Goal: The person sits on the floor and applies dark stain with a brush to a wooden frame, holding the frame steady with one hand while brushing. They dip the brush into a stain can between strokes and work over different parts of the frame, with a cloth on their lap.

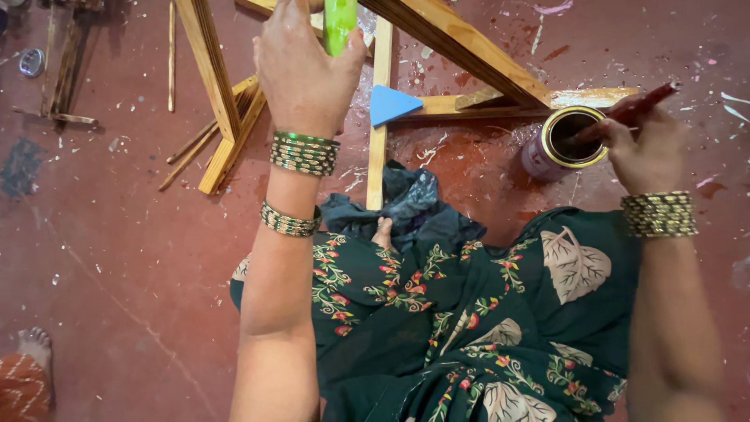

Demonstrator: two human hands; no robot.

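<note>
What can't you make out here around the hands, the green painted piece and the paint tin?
Head view, the only one:
- Bright green painted wooden piece: cut off by the top edge; the left hand hides its lower part.
- Brush bristles: sunk inside the open round metal tin, so unseen.
- Red-brown brush handle: the right hand hides part of it.
- Pale wooden frame: the top edge crops it.

Wooden frame (461, 47) blocks ahead; floor (117, 258) seemingly open.
</note>
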